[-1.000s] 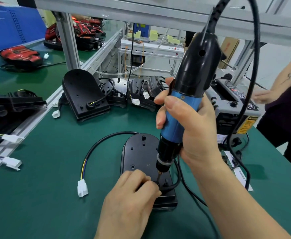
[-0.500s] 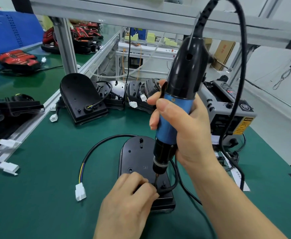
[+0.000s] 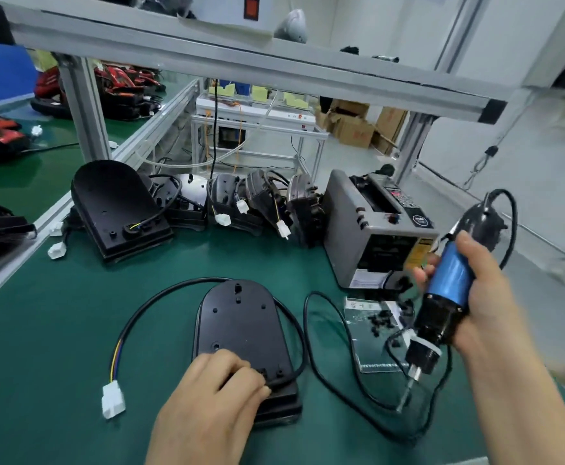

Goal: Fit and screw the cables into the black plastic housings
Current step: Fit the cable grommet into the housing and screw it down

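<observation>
Black housing (image 3: 240, 323), green bench mat (image 3: 56, 330), aluminium frame (image 3: 80, 105)

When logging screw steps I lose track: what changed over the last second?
The right hand lifted the electric screwdriver off the black housing and swung it right. The left hand still holds the cable against the housing, which stays put.

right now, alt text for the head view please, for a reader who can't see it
A person's left hand holds a black cable at the near end of a black plastic housing on a green mat. The right hand grips a blue electric screwdriver off to the right, its bit clear of the housing. More housings sit behind.
</observation>
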Demonstrator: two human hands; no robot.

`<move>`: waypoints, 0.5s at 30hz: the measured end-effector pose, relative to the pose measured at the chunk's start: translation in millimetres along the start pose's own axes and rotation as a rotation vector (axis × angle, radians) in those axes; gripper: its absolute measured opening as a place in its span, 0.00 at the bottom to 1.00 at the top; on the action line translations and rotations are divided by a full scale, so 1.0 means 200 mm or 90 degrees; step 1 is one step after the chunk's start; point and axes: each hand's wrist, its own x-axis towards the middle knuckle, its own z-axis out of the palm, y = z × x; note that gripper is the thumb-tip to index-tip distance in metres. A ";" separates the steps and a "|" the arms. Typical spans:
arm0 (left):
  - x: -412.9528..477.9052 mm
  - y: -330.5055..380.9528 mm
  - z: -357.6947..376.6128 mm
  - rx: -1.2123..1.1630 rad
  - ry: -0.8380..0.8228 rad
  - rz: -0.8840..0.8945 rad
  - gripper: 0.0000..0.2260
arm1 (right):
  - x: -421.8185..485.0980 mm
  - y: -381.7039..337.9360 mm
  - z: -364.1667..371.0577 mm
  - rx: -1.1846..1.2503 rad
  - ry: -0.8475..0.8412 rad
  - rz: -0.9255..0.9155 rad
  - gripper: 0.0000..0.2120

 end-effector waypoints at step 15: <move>-0.01 -0.02 0.03 -0.045 0.006 0.031 0.10 | 0.28 0.17 -0.37 -0.225 0.128 0.179 0.17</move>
